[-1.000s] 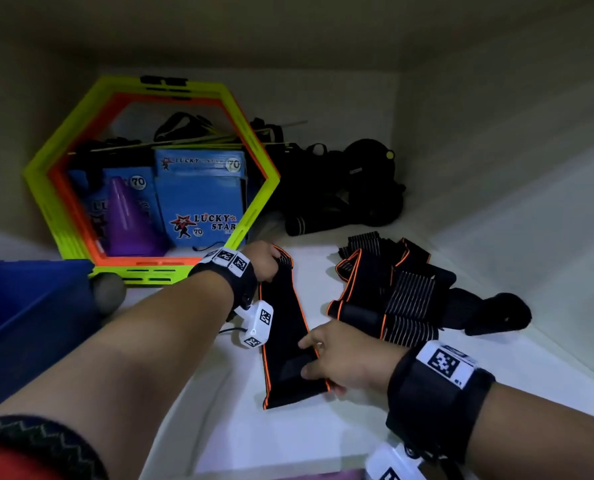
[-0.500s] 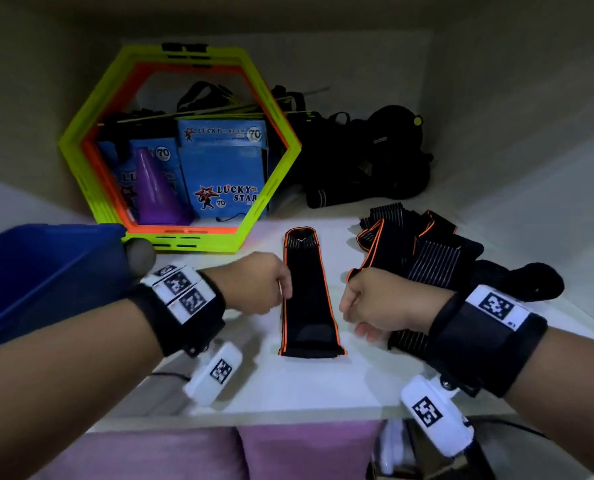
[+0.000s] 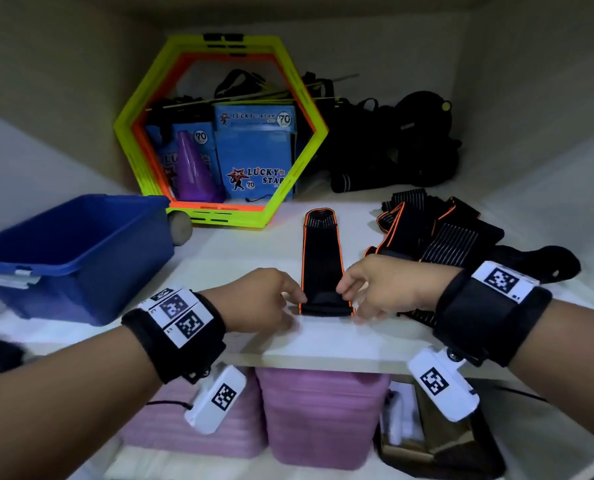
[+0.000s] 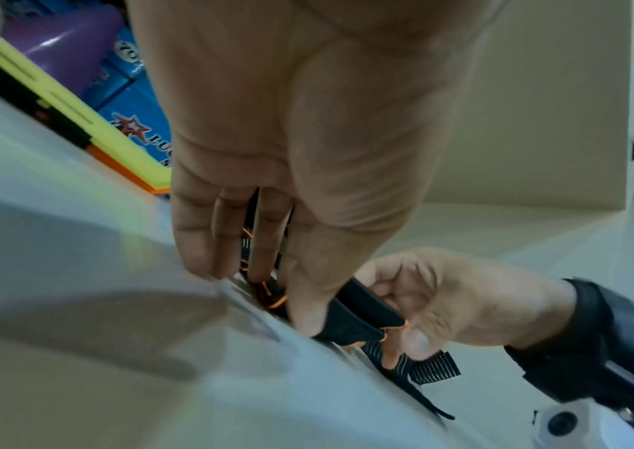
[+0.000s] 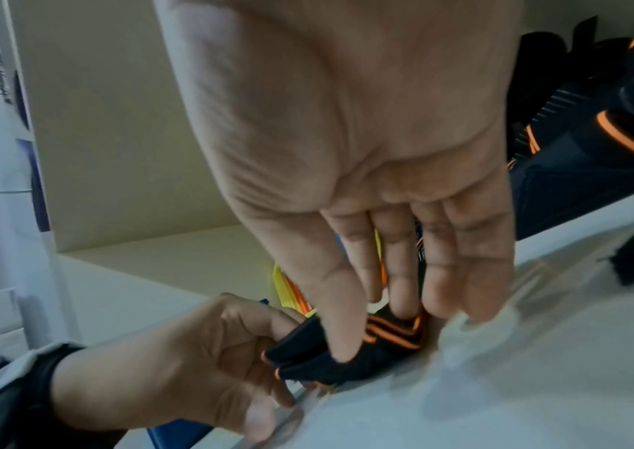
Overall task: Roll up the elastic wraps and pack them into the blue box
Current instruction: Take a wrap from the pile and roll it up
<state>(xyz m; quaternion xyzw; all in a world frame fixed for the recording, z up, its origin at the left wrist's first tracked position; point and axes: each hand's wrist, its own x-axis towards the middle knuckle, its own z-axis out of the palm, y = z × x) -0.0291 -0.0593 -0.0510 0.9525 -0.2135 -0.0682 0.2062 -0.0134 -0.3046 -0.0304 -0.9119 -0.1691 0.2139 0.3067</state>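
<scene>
Pinching the near end of one elastic wrap (image 3: 322, 265) with both hands, I have it lying flat on the white shelf (image 3: 240, 258), running from 6 o'clock toward 12. My left hand (image 3: 259, 299) nips its near left corner between thumb and fingers, and my right hand (image 3: 385, 285) does the same on the near right corner; both wrist views show the first fold already turned over under the fingertips.

I judge the fabric soft, light and stretchy, with orange piping along the edges that gives a little body. It should bend freely but spring open if I let go, so the place to hold is right at the two corners of the folded end, thumbs on the turned-over edge, keeping both sides level so the roll does not cone.

More unrolled wraps (image 3: 462, 233) sit heaped at 2 o'clock, just beside my right wrist. The blue box (image 3: 81, 251) stands open at 9 o'clock, well apart from the wrap. I cannot see its floor, so I cannot tell whether any wrap is packed yet.

A neon hexagon frame (image 3: 299, 98) leans at 12 o'clock against the back wall.
</scene>
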